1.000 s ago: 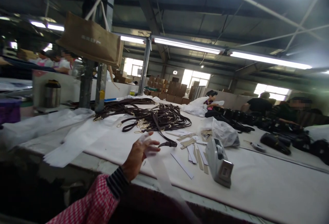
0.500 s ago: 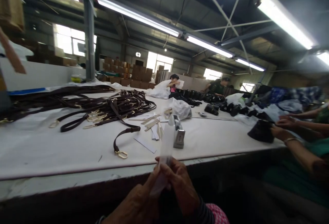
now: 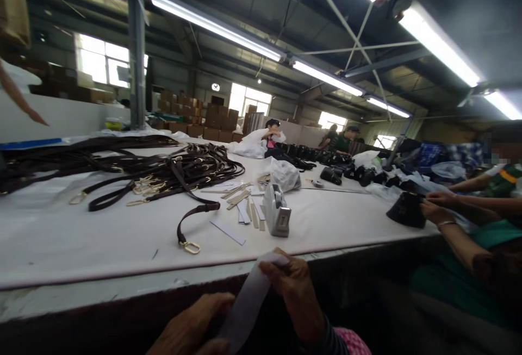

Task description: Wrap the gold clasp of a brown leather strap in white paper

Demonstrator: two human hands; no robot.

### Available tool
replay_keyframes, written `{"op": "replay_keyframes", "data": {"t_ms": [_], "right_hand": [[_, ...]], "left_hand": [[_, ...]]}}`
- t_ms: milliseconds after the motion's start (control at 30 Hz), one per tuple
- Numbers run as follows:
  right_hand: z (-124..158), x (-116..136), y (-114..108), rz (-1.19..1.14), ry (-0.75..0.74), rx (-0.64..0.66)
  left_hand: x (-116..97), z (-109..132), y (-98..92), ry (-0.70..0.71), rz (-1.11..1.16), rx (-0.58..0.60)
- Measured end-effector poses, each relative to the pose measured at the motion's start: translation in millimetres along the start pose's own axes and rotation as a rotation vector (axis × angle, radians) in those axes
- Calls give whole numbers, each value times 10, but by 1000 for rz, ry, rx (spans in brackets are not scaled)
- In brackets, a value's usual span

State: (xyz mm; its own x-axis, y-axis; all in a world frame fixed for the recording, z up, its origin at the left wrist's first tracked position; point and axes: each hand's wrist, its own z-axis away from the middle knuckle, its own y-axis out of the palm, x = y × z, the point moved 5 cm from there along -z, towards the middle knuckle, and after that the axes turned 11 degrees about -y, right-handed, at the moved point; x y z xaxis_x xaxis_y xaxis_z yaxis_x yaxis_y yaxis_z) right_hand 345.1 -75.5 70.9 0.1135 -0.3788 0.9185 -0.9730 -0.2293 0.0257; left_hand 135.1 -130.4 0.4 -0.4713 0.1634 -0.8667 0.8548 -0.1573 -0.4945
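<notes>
While the left hand (image 3: pixel 191 327) and right hand (image 3: pixel 296 295) fingers pinch its ends, the plastic strip (image 3: pixel 248 303) appears light, limp and slippery.

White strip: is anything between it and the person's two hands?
Nothing visible does. The right hand pinches the white strip at its upper end; the left hand touches it lower down, grip unclear. The tape dispenser and brown strap lie apart on the table.
</notes>
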Motion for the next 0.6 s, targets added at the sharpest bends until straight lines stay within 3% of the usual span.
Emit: {"op": "replay_keyframes", "data": {"t_ms": [67,167,233,333,467,600], "right_hand": [[46,41,165,84,-80,89],[92,-14,394,143,-110,197],[82,-113,509,100,-70,264],[-37,-260,613,18,-3,307],[-464,-366,719,-6,44,179],[-988,-575,1067,-299,361,46]], "left_hand": [[-208,-9,-54,-65,167,-59],[-468,-141,20,-150,591,14],[-493,-249,30,-155,801,-13],[-262,-296,-41,-193,906,-91],[116,-136,-250,-306,845,-149],[181,25,-493,-344,824,-228]]}}
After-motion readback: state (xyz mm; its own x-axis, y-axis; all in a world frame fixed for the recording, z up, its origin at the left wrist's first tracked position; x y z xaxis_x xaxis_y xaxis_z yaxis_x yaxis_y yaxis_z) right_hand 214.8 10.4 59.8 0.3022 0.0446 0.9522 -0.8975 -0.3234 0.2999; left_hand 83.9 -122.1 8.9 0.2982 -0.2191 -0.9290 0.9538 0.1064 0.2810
